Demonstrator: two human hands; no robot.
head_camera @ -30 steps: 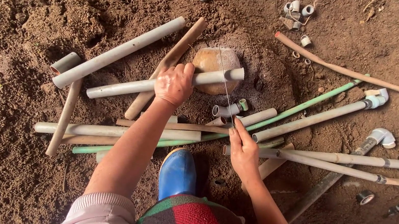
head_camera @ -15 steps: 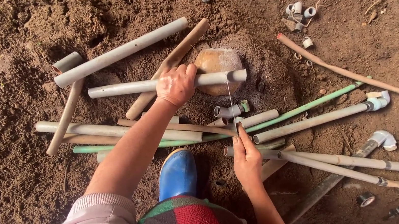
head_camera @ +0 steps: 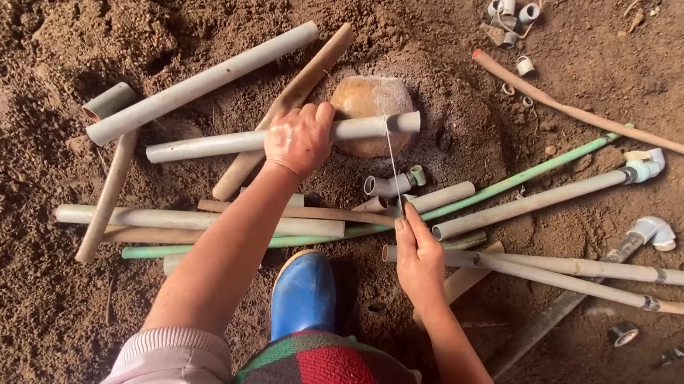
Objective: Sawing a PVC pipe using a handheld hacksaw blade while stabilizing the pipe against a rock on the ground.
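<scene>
Here, pipe [head_camera: 213, 146] under left hand [head_camera: 297, 140]

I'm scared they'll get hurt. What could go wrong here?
The string is taut over the pipe; it might snap or bite into the right hand pulling it. The pipe rests on a round stone, so it could roll despite the left hand. Loose pipes lie around the blue boot: a trip risk.
</scene>
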